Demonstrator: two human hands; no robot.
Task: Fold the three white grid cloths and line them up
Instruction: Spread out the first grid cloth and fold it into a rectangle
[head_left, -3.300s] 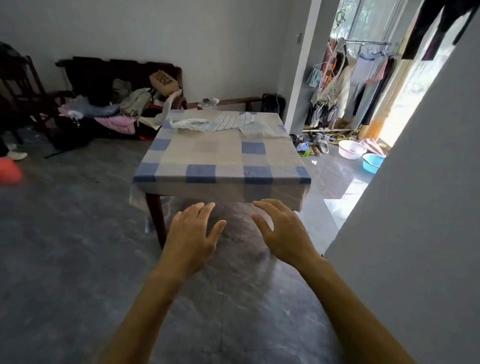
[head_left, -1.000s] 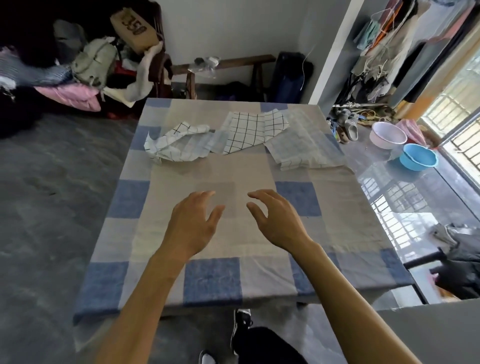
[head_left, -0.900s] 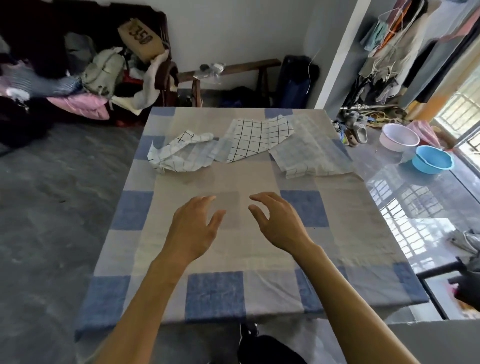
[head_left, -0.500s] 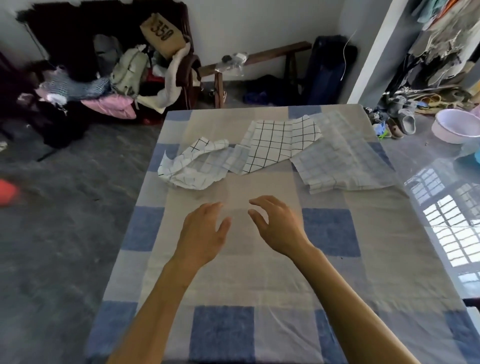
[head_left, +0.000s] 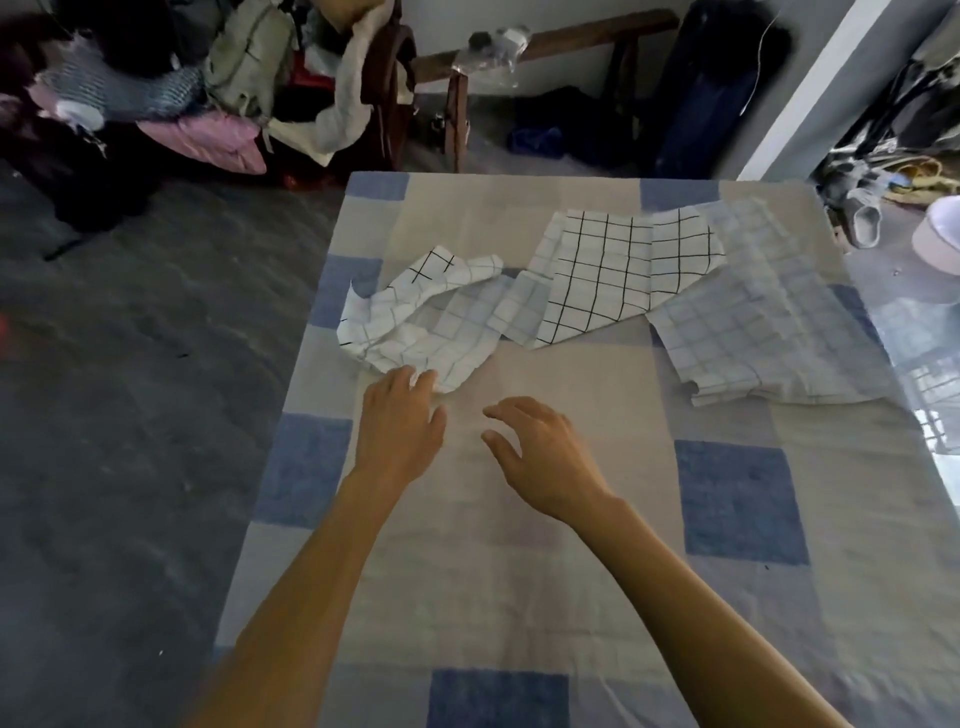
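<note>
Both hands are reaching out over the table, forearms bare. I am stretching my left hand (head_left: 400, 431) forward with the fingers nearly straight. Its fingertips are touching the near edge of the crumpled cloth (head_left: 415, 327) without closing on it. I am holding my right hand (head_left: 543, 457) just beside the left, apart from every cloth. Its fingers are loosely curved, the thumb is spread, and it is gripping nothing over the checked tablecloth (head_left: 519, 597).

The crumpled cloth is lying rumpled toward the table's left edge, with one corner turning up and showing dark grid lines. Its right end is meeting the bold-grid cloth (head_left: 618, 270), which is lying nearly flat beyond the middle of the table. To the right, the pale-grid cloth (head_left: 763, 322) is spreading out flat, its upper left edge overlapping with the bold-grid one. All three are lying unfolded in a loose row across the far half of the table.

Beyond the table, a wooden bench (head_left: 561, 41) is standing against the wall. A heap of clothes and bags (head_left: 218, 83) is piling up at the far left. A shoe (head_left: 865, 221) and a white basin (head_left: 943, 239) are sitting on the floor at the right.
</note>
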